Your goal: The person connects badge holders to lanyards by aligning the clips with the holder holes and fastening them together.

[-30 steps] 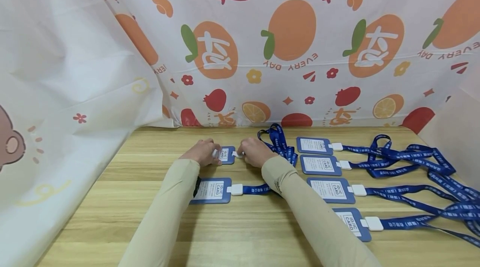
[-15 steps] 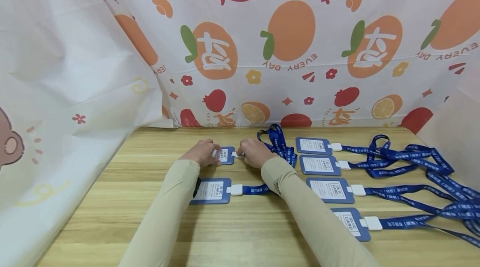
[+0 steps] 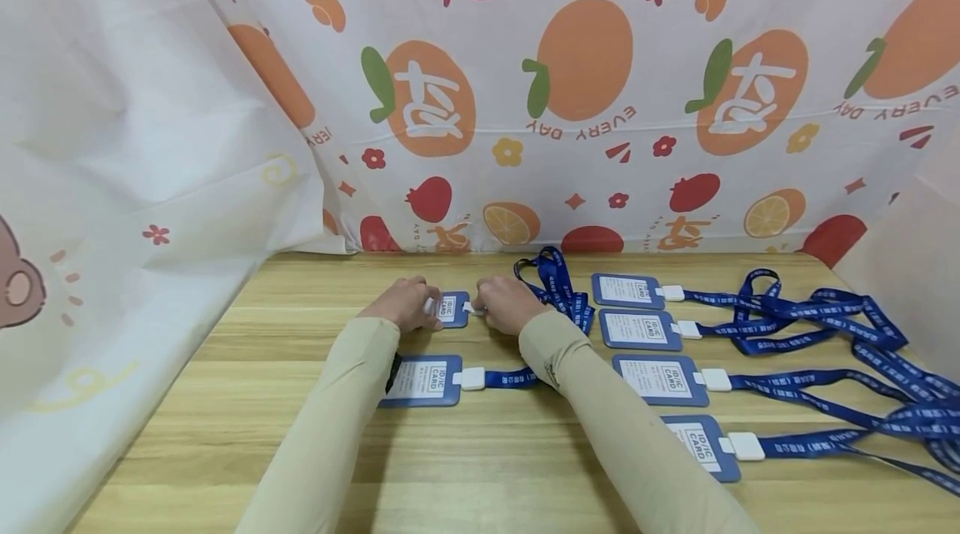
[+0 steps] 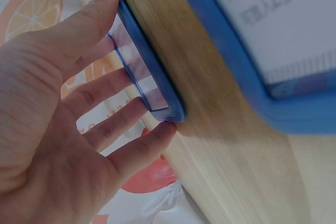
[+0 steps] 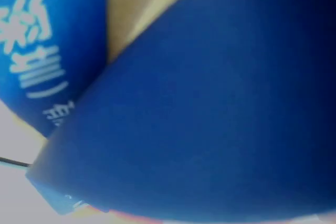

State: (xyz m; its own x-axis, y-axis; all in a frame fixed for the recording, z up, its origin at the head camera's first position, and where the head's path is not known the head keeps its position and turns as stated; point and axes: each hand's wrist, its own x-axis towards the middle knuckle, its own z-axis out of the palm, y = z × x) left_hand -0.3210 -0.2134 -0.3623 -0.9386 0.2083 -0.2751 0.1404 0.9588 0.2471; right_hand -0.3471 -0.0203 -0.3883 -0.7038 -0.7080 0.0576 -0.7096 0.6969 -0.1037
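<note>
At the back of the table my left hand holds a blue-framed ID badge by its long edges. In the left wrist view, the thumb lies on the near edge and the other fingertips touch the far edge of that badge. My right hand pinches the white clip at the badge's right end; its fingertips are partly hidden. Blue lanyard ribbon fills most of the right wrist view, hiding the hand there. Below my left hand lies a second ID badge, partly covered by the sleeve.
Several more ID badges lie in a column on the right, their blue lanyards trailing rightward. A bunched lanyard sits just right of my right hand. A fruit-print cloth hangs behind the wooden table.
</note>
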